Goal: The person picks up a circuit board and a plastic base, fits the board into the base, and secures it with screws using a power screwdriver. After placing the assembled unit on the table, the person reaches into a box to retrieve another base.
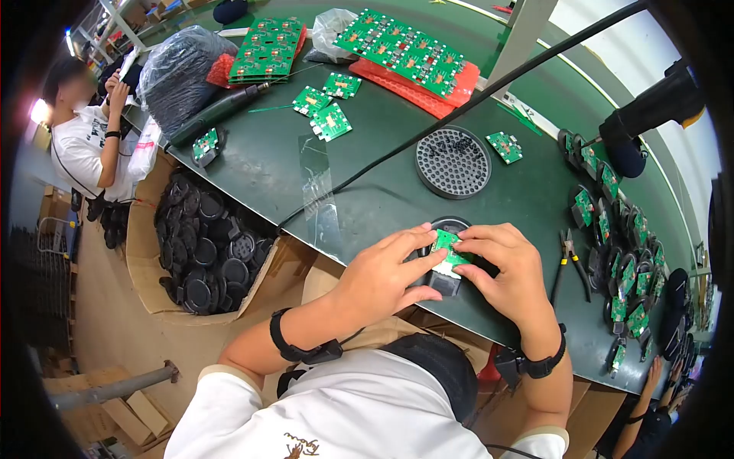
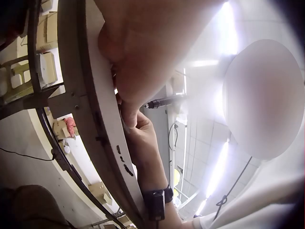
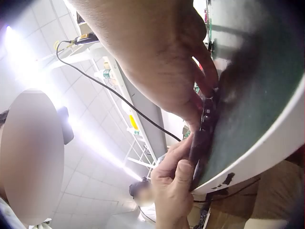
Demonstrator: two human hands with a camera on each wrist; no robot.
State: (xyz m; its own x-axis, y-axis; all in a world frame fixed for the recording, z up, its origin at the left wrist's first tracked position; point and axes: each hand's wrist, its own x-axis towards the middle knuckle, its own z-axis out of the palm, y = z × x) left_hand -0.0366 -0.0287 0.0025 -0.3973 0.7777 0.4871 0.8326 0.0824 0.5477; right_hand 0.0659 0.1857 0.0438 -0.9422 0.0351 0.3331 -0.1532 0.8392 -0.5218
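A small green circuit board point(image 1: 451, 246) lies on a black plastic housing point(image 1: 445, 284) at the table's near edge in the head view. The left hand point(image 1: 386, 271) grips the housing from the left, its thumb low and its fingers along the board's side. From the right, the right hand point(image 1: 505, 268) holds the same piece with thumb and fingers at the board's edge. In the right wrist view the dark housing point(image 3: 202, 143) is seen edge-on between the right hand point(image 3: 167, 62) and the left hand point(image 3: 174, 183). The left wrist view hides the piece behind the left hand point(image 2: 147, 52).
A round perforated tray point(image 1: 453, 162) with small black parts stands beyond the hands. Pliers point(image 1: 569, 260) and many assembled pieces point(image 1: 627, 268) lie to the right. Board panels point(image 1: 409, 50) are at the back, a box of black housings point(image 1: 138, 268) at left. A cable point(image 1: 428, 134) crosses the table.
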